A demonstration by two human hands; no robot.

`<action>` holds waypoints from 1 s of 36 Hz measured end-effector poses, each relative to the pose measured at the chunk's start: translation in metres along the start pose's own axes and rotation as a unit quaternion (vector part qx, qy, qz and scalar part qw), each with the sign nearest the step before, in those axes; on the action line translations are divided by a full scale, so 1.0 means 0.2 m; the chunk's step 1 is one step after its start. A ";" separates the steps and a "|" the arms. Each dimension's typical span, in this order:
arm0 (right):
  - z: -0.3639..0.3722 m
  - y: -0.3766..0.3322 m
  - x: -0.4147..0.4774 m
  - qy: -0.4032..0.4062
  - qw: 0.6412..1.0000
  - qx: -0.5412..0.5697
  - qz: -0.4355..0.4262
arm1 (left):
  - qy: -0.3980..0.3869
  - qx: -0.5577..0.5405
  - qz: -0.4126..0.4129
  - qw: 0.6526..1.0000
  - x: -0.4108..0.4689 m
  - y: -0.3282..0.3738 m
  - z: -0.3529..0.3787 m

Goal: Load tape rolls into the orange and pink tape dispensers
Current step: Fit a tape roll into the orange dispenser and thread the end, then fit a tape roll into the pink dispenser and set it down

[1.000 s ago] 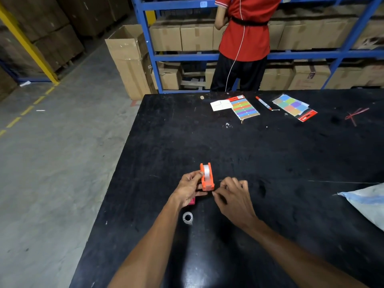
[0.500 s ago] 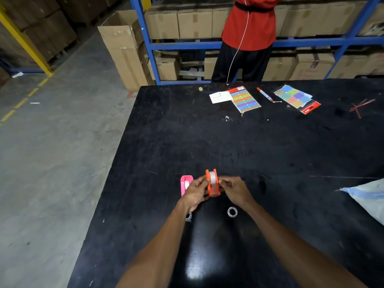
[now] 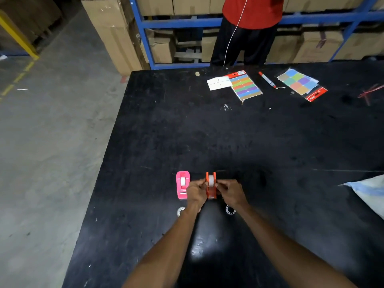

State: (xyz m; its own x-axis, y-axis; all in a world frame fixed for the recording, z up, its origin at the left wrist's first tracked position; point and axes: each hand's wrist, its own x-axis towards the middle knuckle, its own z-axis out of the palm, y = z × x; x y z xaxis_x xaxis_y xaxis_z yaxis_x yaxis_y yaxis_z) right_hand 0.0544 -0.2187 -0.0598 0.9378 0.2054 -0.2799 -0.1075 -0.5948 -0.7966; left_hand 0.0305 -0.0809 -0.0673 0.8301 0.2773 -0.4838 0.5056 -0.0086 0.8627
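- Head view: warehouse, blue shelving (image 3: 187, 21) with cardboard boxes at 12 o'clock; matte, scuffed black table (image 3: 207, 132) below.
- Near 6 o'clock: left hand (image 3: 196, 193) and right hand (image 3: 230, 193) pinching the orange dispenser (image 3: 211, 185) from both sides, white roll seated inside.
- Pink dispenser (image 3: 182, 185) just beside at 9 o'clock, flat, roll showing.
- Two loose ring cores (image 3: 230, 209) near the wrists.
- Risk, judged: smooth hard plastic slipping, roll popping off its hub under uneven squeeze.
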 end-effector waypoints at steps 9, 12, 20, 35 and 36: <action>0.04 0.05 0.06 0.008 1.000 -0.008 0.017 | 0.027 -0.047 -0.006 0.998 0.14 -0.12 0.04; 0.05 0.09 0.07 -0.002 1.000 -0.003 0.025 | 0.028 -0.058 -0.017 0.998 0.18 -0.18 0.05; 0.08 0.12 0.08 0.011 0.999 0.017 0.037 | 0.023 -0.071 -0.047 0.996 0.11 -0.04 0.03; -0.02 0.05 0.04 0.066 0.997 -0.028 0.042 | 0.070 0.035 -0.021 0.997 0.03 0.09 -0.07; -0.04 0.04 0.03 0.076 0.996 -0.034 0.041 | 0.078 0.071 -0.007 0.994 0.05 0.09 -0.10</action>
State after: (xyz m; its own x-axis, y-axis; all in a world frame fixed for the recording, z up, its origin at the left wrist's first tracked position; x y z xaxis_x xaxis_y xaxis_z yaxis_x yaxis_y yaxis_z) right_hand 0.0620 -0.2280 -0.0645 0.9664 0.0366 -0.2543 -0.1686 -0.6566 -0.7352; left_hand 0.0427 -0.0596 -0.0540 0.7821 0.4232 -0.4574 0.5540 -0.1364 0.8212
